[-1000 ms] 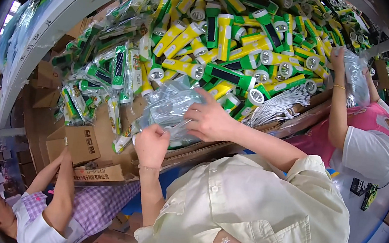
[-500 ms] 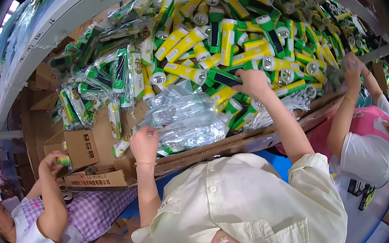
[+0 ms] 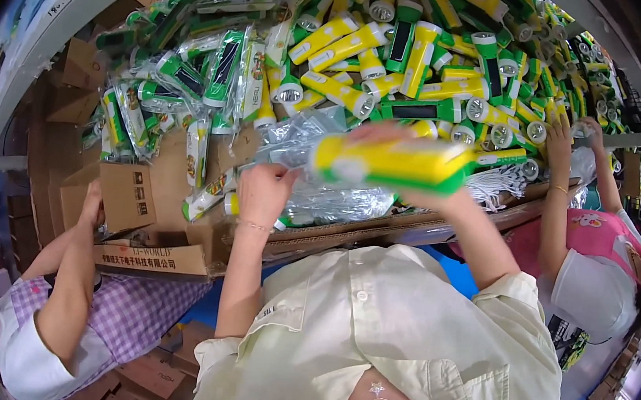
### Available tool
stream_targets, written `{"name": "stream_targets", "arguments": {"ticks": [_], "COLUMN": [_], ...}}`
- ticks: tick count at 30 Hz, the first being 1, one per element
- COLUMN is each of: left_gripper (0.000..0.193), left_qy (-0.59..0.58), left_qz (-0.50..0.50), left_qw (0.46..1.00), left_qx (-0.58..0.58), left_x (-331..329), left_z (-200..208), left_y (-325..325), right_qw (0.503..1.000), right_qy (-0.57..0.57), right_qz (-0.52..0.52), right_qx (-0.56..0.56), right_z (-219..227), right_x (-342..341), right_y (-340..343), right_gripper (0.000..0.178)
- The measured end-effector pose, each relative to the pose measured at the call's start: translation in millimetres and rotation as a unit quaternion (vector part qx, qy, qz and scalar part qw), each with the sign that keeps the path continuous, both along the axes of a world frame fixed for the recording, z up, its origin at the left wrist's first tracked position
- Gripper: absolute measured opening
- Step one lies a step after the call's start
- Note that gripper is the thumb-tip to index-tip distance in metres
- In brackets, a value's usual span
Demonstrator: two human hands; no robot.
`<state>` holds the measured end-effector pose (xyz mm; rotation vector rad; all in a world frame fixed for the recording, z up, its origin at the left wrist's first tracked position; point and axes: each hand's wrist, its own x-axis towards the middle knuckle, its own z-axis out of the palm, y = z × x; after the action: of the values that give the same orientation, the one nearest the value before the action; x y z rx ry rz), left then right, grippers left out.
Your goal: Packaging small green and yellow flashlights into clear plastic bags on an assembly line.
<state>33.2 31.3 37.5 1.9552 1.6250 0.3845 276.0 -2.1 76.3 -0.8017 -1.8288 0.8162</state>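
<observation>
My right hand (image 3: 380, 132), partly hidden and blurred, is wrapped round a yellow and green flashlight (image 3: 396, 163). The flashlight is smeared by motion, its left end close to my left hand (image 3: 262, 195). With thumb and fingers pinched, my left hand grips the edge of a clear plastic bag (image 3: 288, 154). Below the flashlight lies a heap of more clear plastic bags (image 3: 336, 203). Beyond my hands spreads a large pile of loose yellow and green flashlights (image 3: 424, 58). Whether the flashlight's end is inside the bag, I cannot tell.
Bagged flashlights (image 3: 224, 70) lie at the far left. A co-worker's arm (image 3: 77, 251) reaches into a small cardboard box (image 3: 125, 197) at the left. On the right, another person's hand (image 3: 558, 140) is at the pile. White cords (image 3: 495, 190) lie near the carton's edge (image 3: 316, 239).
My right hand has come back from the pile toward my left hand with a flashlight in it. The left co-worker's hand has gone behind the small box's flap.
</observation>
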Motion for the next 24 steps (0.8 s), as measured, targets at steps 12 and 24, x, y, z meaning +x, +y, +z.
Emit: {"name": "stream_targets", "arguments": {"ticks": [12, 24], "left_gripper": [0.023, 0.021], "left_qy": [-0.189, -0.024], "left_qz": [-0.037, -0.031], "left_qw": [0.981, 0.996], "left_qx": [0.003, 0.086], "left_x": [-17, -1], "left_z": [-12, 1], "left_y": [-7, -15], "right_qw": [0.945, 0.725], "right_qy": [-0.322, -0.683], "right_qz": [-0.009, -0.082], "right_qx": [0.055, 0.035], "right_z": [-57, -37], "right_x": [-45, -65], "right_y": [0, -18], "right_gripper": [0.049, 0.031]}}
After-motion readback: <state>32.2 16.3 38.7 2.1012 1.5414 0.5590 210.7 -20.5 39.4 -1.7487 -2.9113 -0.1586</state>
